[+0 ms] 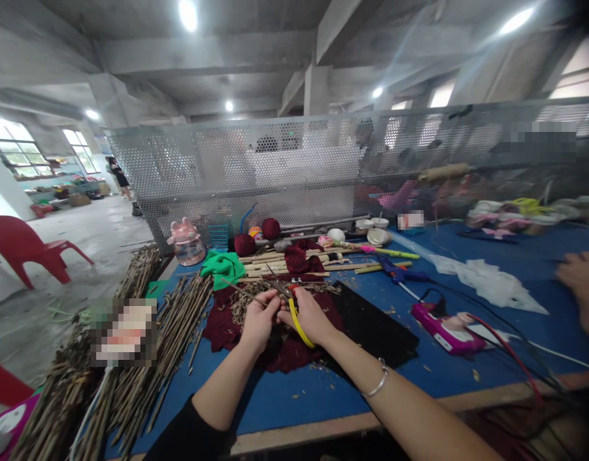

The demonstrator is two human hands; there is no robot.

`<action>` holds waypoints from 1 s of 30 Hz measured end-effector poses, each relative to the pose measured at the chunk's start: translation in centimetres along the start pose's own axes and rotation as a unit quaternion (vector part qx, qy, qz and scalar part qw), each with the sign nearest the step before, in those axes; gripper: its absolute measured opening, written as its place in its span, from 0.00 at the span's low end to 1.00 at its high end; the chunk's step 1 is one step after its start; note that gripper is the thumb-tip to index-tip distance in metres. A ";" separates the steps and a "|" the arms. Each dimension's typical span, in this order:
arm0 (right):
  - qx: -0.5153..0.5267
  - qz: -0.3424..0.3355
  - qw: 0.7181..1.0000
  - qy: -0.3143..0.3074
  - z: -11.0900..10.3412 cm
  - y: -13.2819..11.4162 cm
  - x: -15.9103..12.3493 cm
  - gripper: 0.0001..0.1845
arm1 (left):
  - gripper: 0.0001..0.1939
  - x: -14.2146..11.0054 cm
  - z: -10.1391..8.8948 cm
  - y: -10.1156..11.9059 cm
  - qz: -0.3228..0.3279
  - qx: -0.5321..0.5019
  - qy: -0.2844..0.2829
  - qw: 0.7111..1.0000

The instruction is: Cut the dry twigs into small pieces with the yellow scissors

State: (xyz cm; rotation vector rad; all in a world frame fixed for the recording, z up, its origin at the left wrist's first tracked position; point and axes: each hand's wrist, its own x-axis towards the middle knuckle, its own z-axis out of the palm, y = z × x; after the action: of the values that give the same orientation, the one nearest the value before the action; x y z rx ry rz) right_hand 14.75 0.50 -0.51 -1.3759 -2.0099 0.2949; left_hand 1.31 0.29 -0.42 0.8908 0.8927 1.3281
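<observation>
Pinched in my left hand (262, 316) is a thin dry stick (246, 292), which points up and to the left. My right hand (308, 315) grips pruning shears (300, 330) by their yellow handle, and the metal blades angle away from me beside the left fingertips. Both hands nearly touch each other. Beneath them, a heap of short dry plant pieces (241, 308) lies on a dark red cloth (222, 326). My fingers hide part of the heap and where the stick meets the blades.
Long dry stalks (164, 346) are piled at the left of the blue table (294, 410). A black mat (376, 326), a glue gun (395, 272) and a purple power strip (445, 330) with cables lie right. Yarn balls (271, 228) stand before a perforated metal screen (198, 160). Another person's hand (582, 282) rests far right.
</observation>
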 end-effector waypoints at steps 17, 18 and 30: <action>-0.062 0.059 0.996 -0.021 -0.6 -0.3 -0.1 0.21 | 0.19 -0.4 0.3 0.3 0.040 0.053 0.006 0.998; -0.067 0.070 0.995 -0.025 -0.7 -0.3 -0.1 0.20 | 0.20 -0.4 0.2 0.3 0.039 0.052 0.007 0.998; -0.112 0.106 0.988 -0.030 -0.3 0.1 0.1 0.22 | 0.23 -0.4 0.0 0.7 0.029 0.060 0.057 0.996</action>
State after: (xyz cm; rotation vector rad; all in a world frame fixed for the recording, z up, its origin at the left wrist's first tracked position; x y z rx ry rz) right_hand 15.02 0.55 -0.35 -1.7447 -1.9947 0.2111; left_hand 1.05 -0.05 0.23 0.9471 1.0500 1.3980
